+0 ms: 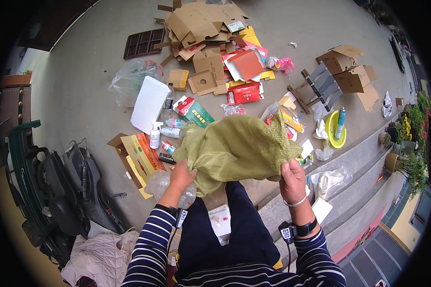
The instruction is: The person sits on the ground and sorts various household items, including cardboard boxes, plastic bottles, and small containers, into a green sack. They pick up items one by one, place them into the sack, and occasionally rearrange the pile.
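An olive-green woven sack (237, 147) is spread between my two hands, in front of my legs. My left hand (181, 175) grips its near left edge. At its right edge my right hand (292, 179) pinches the fabric between thumb and fingers. The sack bulges and folds in the middle and hides part of the floor behind it. Left of it stand a white spray bottle (154, 135) and several plastic bottles, with a green and red printed box (194, 111) just beyond. A clear plastic container (161, 186) is partly behind my left forearm.
Flattened cardboard boxes (201, 25) are heaped at the far side. A white foam board (149, 104) lies left of centre. To the right are a folding stool (321, 86), a yellow-green basin (331, 125) holding a spray can (340, 123), and stone steps (359, 172). Scooters (89, 186) stand left.
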### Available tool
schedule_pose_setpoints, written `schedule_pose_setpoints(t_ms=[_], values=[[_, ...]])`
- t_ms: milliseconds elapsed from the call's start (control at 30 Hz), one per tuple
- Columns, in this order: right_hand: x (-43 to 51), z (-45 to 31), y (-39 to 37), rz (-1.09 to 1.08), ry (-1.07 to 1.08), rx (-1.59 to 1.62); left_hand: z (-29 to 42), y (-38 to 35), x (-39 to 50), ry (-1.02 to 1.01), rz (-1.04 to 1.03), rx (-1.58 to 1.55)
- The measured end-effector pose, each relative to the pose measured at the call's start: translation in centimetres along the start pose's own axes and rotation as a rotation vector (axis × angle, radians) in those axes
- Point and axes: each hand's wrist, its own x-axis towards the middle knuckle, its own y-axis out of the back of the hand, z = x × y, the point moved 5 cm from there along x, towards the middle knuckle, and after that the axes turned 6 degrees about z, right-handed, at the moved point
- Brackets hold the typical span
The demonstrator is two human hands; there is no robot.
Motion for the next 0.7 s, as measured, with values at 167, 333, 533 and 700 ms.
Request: schedule_pose_setpoints(t_ms=[167,333,533,700], values=[[0.1,2.1,-10.5,-0.291,0.398,-0.593,7.0,6.6,-0.2,-0.072,-0.009,-0.537],[-2.2,8.8,-15.4,-0.24,0.412,-0.663,8.3,7.6,0.4,-0.119,-0.025,-0.465],[-2.3,18.1,-10.8,-0.38,-0.132,-0.428,5.8,5.5,-1.2,-0.202,-0.073,-0.338],[2.8,22.2,3.0,0.541,-0.56,-0.248,5.9,8.4,-6.1,-0.242,-0.113,-0.401]])
